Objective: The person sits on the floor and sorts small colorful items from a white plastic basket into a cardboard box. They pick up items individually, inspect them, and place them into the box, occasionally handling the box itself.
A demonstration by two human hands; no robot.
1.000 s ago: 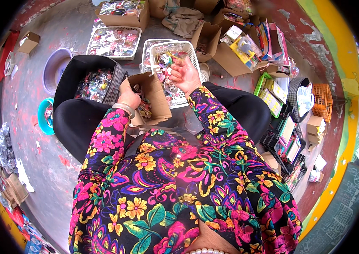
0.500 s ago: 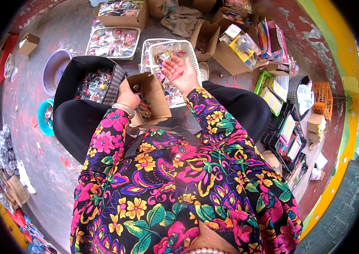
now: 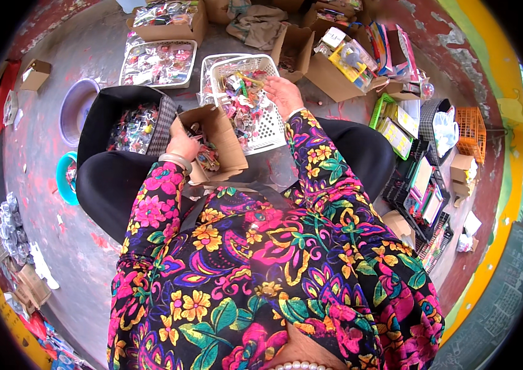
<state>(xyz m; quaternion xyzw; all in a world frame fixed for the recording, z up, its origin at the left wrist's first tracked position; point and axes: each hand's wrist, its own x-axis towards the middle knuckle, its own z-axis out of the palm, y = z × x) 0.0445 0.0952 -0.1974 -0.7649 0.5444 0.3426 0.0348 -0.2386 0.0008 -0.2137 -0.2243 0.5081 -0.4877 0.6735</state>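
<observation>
My left hand point(image 3: 182, 143) is closed on the left edge of a small open cardboard box point(image 3: 229, 147) between my legs. Several small colourful pieces point(image 3: 208, 157) lie in that box. Beyond it, a white perforated basket point(image 3: 277, 126) holds a heap of small multicoloured trinkets point(image 3: 242, 102), some in clear plastic. My right hand point(image 3: 285, 95) is at the basket's far right rim, its fingers curled over the contents. A thin yellow piece point(image 3: 250, 79) lies right at its fingertips; what exactly the fingers pinch is too small to make out.
To my left stands a black checked bin point(image 3: 161, 123) full of small packaged items, with a purple basin point(image 3: 64, 117) and a turquoise basin point(image 3: 63, 185) beyond. A white tray point(image 3: 190, 73) of packets is ahead. Cartons point(image 3: 335, 83), crates point(image 3: 412, 191) and an orange crate point(image 3: 470, 139) line the right.
My right hand has turned from an open, palm-up pose over the basket and moved right toward its rim, fingers now curled. More of the basket's contents shows. My left hand keeps its hold.
</observation>
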